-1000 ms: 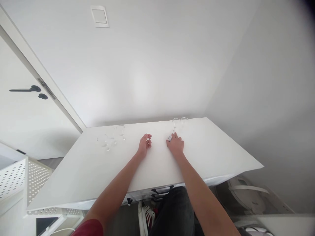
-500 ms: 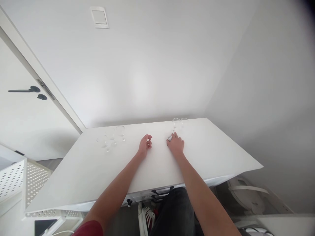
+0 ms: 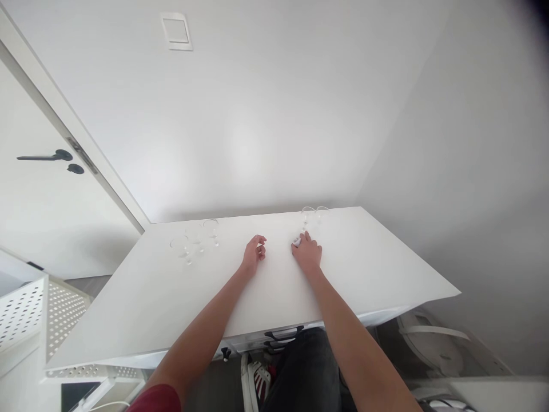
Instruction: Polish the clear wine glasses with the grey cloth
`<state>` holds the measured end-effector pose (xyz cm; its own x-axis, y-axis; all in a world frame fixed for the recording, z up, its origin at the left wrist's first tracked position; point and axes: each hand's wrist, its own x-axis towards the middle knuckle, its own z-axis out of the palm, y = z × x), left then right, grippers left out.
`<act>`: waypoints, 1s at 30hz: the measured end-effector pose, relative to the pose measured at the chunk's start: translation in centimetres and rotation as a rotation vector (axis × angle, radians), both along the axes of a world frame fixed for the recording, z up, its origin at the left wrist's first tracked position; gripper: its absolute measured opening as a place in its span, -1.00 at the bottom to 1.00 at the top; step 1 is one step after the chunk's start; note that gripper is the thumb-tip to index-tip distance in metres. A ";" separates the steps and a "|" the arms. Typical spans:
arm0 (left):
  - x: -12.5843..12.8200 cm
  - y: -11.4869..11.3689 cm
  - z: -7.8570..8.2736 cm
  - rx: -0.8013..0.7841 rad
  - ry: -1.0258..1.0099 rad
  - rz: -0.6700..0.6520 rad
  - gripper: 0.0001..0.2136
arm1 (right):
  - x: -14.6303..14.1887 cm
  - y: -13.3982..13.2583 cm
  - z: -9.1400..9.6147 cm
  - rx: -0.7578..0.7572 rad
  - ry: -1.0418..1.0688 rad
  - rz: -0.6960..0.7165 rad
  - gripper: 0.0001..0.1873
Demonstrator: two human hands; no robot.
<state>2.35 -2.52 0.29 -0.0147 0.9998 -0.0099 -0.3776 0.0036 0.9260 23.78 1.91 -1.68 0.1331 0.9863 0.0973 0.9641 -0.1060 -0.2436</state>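
Note:
Over the middle of the white tabletop [image 3: 274,292], my left hand [image 3: 254,252] hangs with curled fingers apart and nothing visible between them. My right hand [image 3: 307,252] rests to its right, fingers closed round a small whitish-grey object [image 3: 297,242]. Most of that object is hidden under the hand, so its kind cannot be made out. Just beyond these fingers stand two clear glasses [image 3: 307,210] with thin round rims, partly faint against the white. Left of my left hand is a group of three similar clear glasses [image 3: 210,223].
A pale wall [image 3: 249,114] with a light switch [image 3: 177,31] rises behind the table. On the left is a white door with a black handle [image 3: 45,155]. Black drawer pulls [image 3: 283,333] line the front, near my knee and shoe [image 3: 259,380]. White perforated panels [image 3: 64,315] stand lower left.
The view has shifted very slightly. Both hands and the clear glasses stay where they were, with my right hand still on the small whitish-grey object.

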 end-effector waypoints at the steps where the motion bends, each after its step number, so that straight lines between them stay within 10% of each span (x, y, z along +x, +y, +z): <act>1: 0.0 0.0 0.0 0.000 0.001 0.000 -0.61 | 0.0 0.0 0.0 0.002 0.001 0.002 -0.38; 13: 0.3 -0.3 0.5 -0.013 0.047 0.022 -0.62 | 0.0 -0.4 -0.2 0.084 0.001 0.002 -0.33; 21: 0.1 -0.1 0.1 0.038 0.158 -0.008 -0.45 | -0.6 -1.1 0.0 0.158 -0.062 0.061 -0.65; 30: 0.5 0.3 -0.8 -0.021 0.737 0.309 -0.50 | -0.8 -0.9 0.7 0.173 0.103 0.155 -0.90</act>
